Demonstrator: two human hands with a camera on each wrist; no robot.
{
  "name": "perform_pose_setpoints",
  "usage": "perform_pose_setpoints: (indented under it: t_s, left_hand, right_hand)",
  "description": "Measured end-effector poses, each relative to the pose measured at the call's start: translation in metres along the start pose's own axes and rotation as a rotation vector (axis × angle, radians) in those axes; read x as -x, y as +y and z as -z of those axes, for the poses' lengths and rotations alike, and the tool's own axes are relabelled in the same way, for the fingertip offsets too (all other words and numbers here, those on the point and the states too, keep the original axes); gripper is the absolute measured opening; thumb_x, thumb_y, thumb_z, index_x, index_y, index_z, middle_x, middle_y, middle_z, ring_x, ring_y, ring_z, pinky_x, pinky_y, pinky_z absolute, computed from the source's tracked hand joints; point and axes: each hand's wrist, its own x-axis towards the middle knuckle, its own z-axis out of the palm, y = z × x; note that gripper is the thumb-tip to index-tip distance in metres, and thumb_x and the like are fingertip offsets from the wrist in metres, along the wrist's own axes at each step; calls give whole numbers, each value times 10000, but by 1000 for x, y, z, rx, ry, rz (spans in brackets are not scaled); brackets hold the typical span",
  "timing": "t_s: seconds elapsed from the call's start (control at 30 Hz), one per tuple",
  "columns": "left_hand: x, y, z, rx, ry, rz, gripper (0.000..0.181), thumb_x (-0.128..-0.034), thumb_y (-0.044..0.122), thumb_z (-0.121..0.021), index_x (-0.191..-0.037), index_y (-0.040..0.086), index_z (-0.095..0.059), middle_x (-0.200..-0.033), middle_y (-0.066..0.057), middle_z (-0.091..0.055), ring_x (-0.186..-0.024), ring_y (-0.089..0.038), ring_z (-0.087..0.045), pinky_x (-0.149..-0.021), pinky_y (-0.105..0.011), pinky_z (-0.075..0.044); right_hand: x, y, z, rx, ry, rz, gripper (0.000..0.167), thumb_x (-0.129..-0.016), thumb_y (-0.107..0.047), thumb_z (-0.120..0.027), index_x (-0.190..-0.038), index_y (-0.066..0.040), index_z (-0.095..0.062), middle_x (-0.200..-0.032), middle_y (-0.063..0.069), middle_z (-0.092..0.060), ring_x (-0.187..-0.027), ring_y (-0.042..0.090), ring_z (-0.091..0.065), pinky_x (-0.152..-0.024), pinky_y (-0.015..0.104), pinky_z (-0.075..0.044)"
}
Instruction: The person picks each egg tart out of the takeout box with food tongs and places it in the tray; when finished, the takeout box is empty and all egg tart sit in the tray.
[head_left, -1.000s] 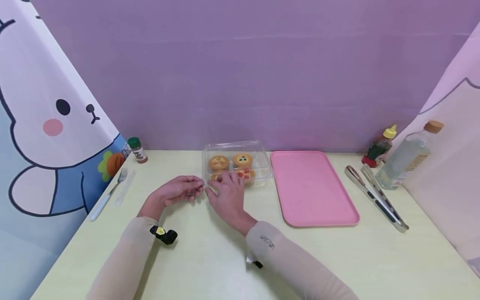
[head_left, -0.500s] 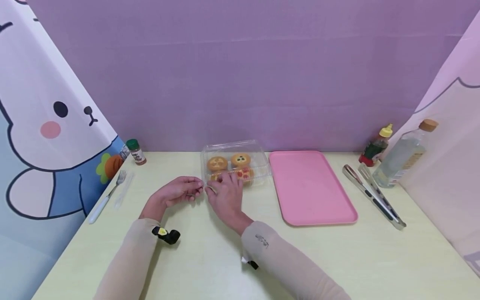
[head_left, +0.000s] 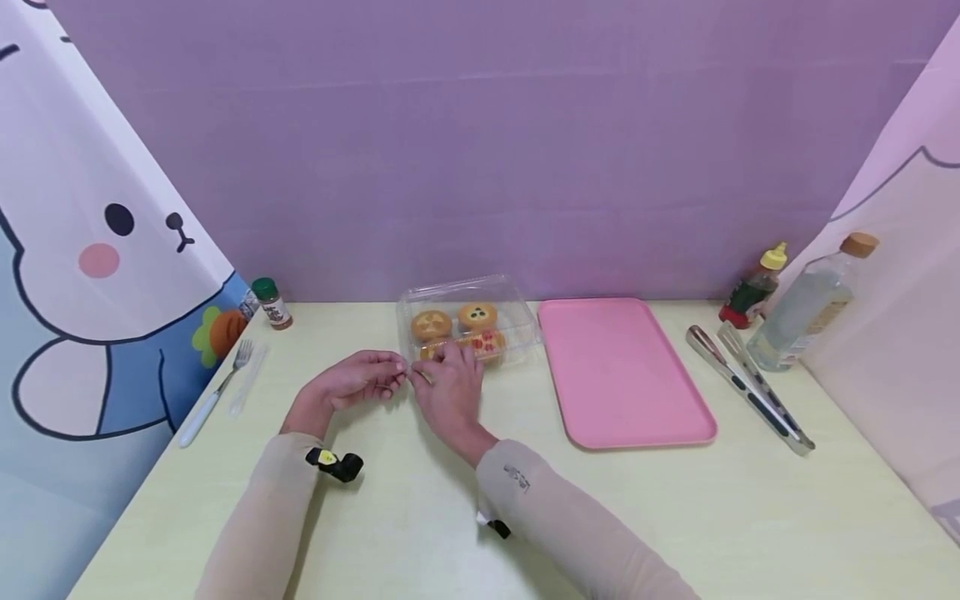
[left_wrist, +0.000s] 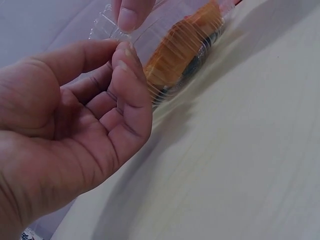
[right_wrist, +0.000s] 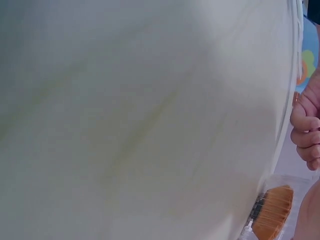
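Observation:
A clear plastic clamshell box stands near the back wall with several small round pastries inside, one a yellow bun with dark spots and another a red-topped pastry. At the box's front left corner my left hand pinches the edge between thumb and index finger, its other fingers curled. My right hand grips the same corner from the right, its fingers bent over the front of the box. In the left wrist view, a right fingertip comes down beside the pinched corner. The lid's catch is too small to make out.
Right of the box lies a pink tray. Farther right are metal tongs, a sauce bottle with a yellow cap and a clear bottle. On the left are a fork, a wrapped slim item and a green-capped spice jar.
The back of the clear box has shifted slightly to the left. My right hand has moved a little left with it, while my left hand stays nearly in place at the corner.

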Motion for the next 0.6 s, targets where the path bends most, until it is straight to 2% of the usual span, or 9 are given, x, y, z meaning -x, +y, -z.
perform_pose_setpoints:
  t_s: [0.27,0.6]
  left_hand:
    - [0,1,1,-18,-14,-9,164,-1066,89,-431,-1026,104,-589,-891,9,-618,-781,-73,-587,-707,-206,-516]
    - [0,0,1,-14,-7,-28,154,-1055,85,-453,-1029,101,-604,-900,0,-625,-794,-80,-595,-720,-214,-525]
  right_hand:
    - [0,-1,-5,-44,-29,-64,100,-848,-316,-802,-922,-251,-813,-908,-48,-559,-923,152,-464,-834,316,-351]
    - [1,-3,-7,-78,6,-70,94,-868,-269,-778,-929,-205,-811,-940,-29,-587,-947,171,-476,-870,356,-356]
